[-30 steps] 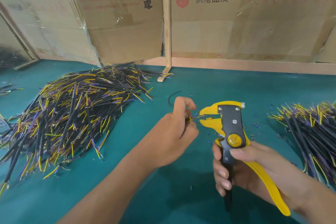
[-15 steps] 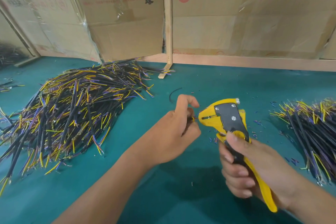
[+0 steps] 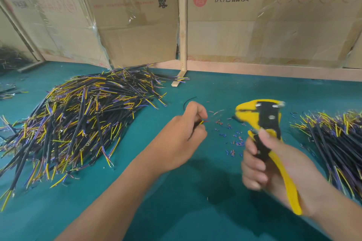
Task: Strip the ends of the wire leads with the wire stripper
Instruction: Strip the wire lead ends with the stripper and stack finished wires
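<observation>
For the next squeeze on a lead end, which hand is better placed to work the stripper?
Right. The right hand already grips the wire stripper by its handles, head toward the lead; the left hand pinches the wire lead.

Matt green cloth table (image 3: pixel 195 211), glossy yellow plastic wire stripper (image 3: pixel 260 115), taped brown cardboard boxes (image 3: pixel 274 31), bare wooden post (image 3: pixel 182 25).

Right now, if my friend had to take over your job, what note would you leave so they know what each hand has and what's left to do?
Left hand: pinches one black-sheathed wire lead; bare strands show at its tip.
Right hand: grips the yellow-and-black wire stripper, held apart from the lead.
Big heap of black, yellow and purple leads lies left, a smaller heap right; I cannot tell which is finished.
Bits of cut insulation litter the green table, so stripping is well underway.
Left: set this lead down, then take another.
</observation>
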